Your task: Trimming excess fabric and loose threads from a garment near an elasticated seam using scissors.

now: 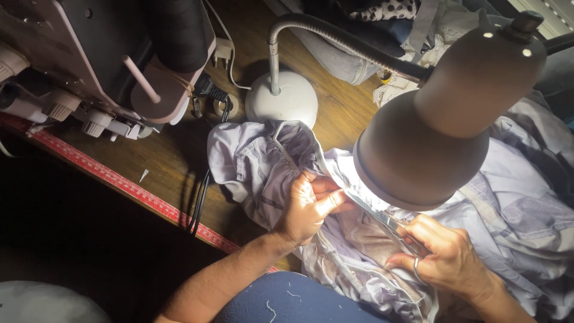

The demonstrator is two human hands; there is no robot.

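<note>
A pale lilac garment [263, 164] lies bunched on the wooden table and over my lap. My left hand [308, 206] pinches a seam of this garment between thumb and fingers, lifting the fabric edge. My right hand [445, 257], with a ring on one finger, grips a pair of metal scissors [379, 218] whose blades point up and left toward the pinched seam, right under the lamp's light. The blade tips sit close to my left thumb.
A grey gooseneck lamp [439, 128] hangs over the work, its white round base [284, 98] behind the garment. A sewing machine with a dark thread cone [119, 66] stands at the upper left. A red measuring tape [128, 186] runs along the table edge. More clothes are piled at the back.
</note>
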